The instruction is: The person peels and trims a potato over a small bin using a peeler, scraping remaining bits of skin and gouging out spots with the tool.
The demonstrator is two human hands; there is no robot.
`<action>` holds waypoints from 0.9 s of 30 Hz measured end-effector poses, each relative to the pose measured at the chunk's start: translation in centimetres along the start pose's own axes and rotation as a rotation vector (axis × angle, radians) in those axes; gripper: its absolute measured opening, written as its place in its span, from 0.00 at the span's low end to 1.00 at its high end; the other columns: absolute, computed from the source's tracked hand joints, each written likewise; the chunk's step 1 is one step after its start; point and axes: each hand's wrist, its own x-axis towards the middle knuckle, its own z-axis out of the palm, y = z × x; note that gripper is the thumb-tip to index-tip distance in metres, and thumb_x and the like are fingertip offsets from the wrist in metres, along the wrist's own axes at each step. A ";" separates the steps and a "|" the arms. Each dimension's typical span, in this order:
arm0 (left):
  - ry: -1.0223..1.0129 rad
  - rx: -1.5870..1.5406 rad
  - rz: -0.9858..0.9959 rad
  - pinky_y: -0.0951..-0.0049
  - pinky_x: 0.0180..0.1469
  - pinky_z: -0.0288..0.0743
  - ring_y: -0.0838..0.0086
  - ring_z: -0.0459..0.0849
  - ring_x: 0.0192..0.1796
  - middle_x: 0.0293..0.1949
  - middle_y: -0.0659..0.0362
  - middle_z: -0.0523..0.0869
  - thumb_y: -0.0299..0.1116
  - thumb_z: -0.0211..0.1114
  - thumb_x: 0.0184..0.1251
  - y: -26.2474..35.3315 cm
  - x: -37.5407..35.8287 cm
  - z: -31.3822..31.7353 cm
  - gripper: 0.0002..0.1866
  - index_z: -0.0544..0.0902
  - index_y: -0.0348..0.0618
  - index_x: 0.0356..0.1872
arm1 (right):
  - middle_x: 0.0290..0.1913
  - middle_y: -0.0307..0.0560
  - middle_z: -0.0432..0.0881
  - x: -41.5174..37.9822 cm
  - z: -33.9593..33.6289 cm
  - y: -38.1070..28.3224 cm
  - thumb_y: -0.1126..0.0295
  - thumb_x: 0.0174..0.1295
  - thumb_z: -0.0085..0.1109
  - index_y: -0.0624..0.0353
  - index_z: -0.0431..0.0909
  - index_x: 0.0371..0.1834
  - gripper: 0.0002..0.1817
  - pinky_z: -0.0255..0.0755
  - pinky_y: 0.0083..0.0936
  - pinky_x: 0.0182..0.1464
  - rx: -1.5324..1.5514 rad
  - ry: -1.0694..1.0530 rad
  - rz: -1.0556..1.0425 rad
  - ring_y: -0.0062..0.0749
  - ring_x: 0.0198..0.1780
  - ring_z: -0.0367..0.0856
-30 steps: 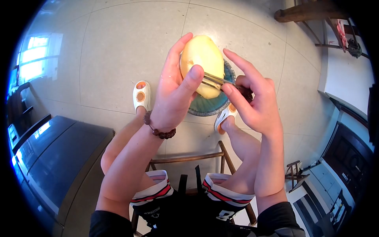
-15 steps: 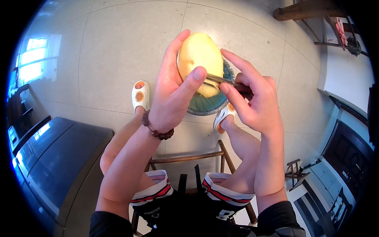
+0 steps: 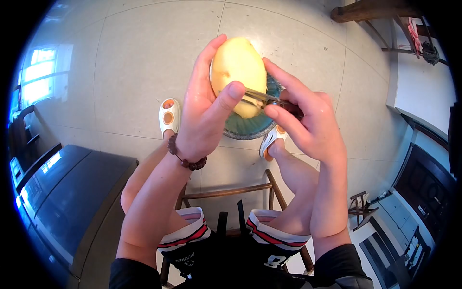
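Observation:
A large, pale yellow peeled potato (image 3: pixel 238 60) is held up in front of me, with a small brown spot on its side. My left hand (image 3: pixel 199 113) is closed round its left side, the thumb lying across the lower front. In my right hand (image 3: pixel 315 118) is a peeler (image 3: pixel 257 96) with a metal blade and a dark handle. The blade lies across the potato's lower part, beside my left thumb. My right index finger reaches up to the potato's right edge. A teal bin with a crinkled rim (image 3: pixel 248 137) stands on the floor below, partly hidden by the potato and hands.
My feet in white and orange shoes (image 3: pixel 169 117) are on either side of the bin, on the tiled floor (image 3: pixel 144 62). A dark glossy table (image 3: pixel 72 192) stands at left. Wooden furniture (image 3: pixel 375 10) is at upper right, a small wooden stool (image 3: pixel 361 210) at right.
The potato and both hands have shifted slightly left. The peeler has moved left with them, its blade still against the potato's lower part. Both grips look the same.

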 end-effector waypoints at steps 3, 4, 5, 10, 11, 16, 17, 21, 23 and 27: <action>0.005 0.030 -0.001 0.67 0.71 0.76 0.70 0.78 0.70 0.70 0.52 0.76 0.42 0.69 0.80 0.0 0.0 -0.2 0.44 0.53 0.41 0.86 | 0.22 0.49 0.81 -0.1 -0.2 0.2 0.65 0.66 0.74 0.54 0.77 0.78 0.35 0.74 0.28 0.29 0.041 -0.040 0.023 0.36 0.21 0.78; 0.006 0.083 -0.029 0.67 0.70 0.76 0.70 0.78 0.70 0.70 0.53 0.77 0.46 0.69 0.80 0.1 0.0 -0.4 0.45 0.54 0.41 0.86 | 0.22 0.49 0.80 -0.1 -0.2 0.2 0.65 0.67 0.74 0.54 0.76 0.78 0.35 0.73 0.28 0.29 0.028 -0.046 0.021 0.36 0.21 0.78; 0.007 0.109 -0.043 0.68 0.70 0.76 0.70 0.78 0.69 0.70 0.53 0.77 0.49 0.69 0.80 0.2 -0.1 -0.4 0.46 0.54 0.41 0.86 | 0.22 0.49 0.80 -0.1 -0.3 0.3 0.65 0.67 0.74 0.54 0.76 0.78 0.35 0.73 0.28 0.29 0.028 -0.044 0.022 0.36 0.21 0.78; -0.017 0.075 -0.075 0.66 0.70 0.76 0.69 0.77 0.71 0.72 0.53 0.75 0.61 0.69 0.76 0.3 -0.1 0.0 0.53 0.51 0.42 0.87 | 0.21 0.48 0.80 -0.2 -0.4 0.2 0.69 0.67 0.72 0.54 0.76 0.78 0.35 0.73 0.28 0.29 0.084 -0.036 -0.002 0.35 0.20 0.77; -0.023 0.024 -0.066 0.65 0.71 0.76 0.68 0.77 0.72 0.73 0.52 0.74 0.62 0.70 0.75 0.3 0.0 0.2 0.55 0.50 0.42 0.87 | 0.21 0.48 0.80 -0.2 -0.4 0.1 0.69 0.67 0.72 0.54 0.76 0.78 0.35 0.73 0.28 0.29 0.085 -0.034 -0.002 0.35 0.20 0.77; -0.061 0.067 -0.064 0.59 0.76 0.71 0.63 0.74 0.76 0.77 0.49 0.70 0.65 0.66 0.76 0.8 0.0 0.4 0.57 0.46 0.38 0.87 | 0.21 0.49 0.81 -0.3 -0.9 0.1 0.70 0.67 0.71 0.54 0.76 0.78 0.34 0.73 0.28 0.28 0.075 -0.040 -0.007 0.35 0.20 0.78; -0.085 0.127 -0.065 0.55 0.80 0.68 0.61 0.72 0.79 0.79 0.47 0.68 0.66 0.61 0.77 0.9 0.0 0.4 0.57 0.43 0.36 0.87 | 0.21 0.49 0.81 -0.3 -0.9 0.1 0.70 0.67 0.71 0.54 0.76 0.78 0.34 0.73 0.28 0.28 0.075 -0.039 -0.007 0.35 0.20 0.78; -0.084 0.115 -0.070 0.55 0.80 0.68 0.61 0.72 0.79 0.80 0.47 0.68 0.66 0.61 0.78 0.9 0.0 0.5 0.57 0.43 0.36 0.87 | 0.24 0.53 0.84 -0.3 -1.1 -0.4 0.70 0.67 0.71 0.54 0.76 0.78 0.34 0.76 0.29 0.30 0.046 -0.045 0.016 0.39 0.21 0.82; -0.090 0.135 -0.060 0.55 0.80 0.68 0.61 0.72 0.79 0.79 0.47 0.68 0.66 0.61 0.78 0.9 0.0 0.5 0.57 0.43 0.35 0.87 | 0.26 0.54 0.86 -0.3 -1.2 -0.5 0.69 0.67 0.71 0.54 0.76 0.78 0.34 0.78 0.30 0.31 0.036 -0.055 0.033 0.41 0.23 0.84; -0.112 0.169 -0.031 0.56 0.79 0.69 0.61 0.72 0.79 0.79 0.47 0.69 0.66 0.60 0.78 0.7 0.1 0.1 0.56 0.43 0.35 0.87 | 0.30 0.56 0.88 -0.1 -0.9 -0.1 0.70 0.66 0.71 0.53 0.75 0.79 0.35 0.80 0.31 0.34 0.023 -0.034 -0.043 0.45 0.26 0.87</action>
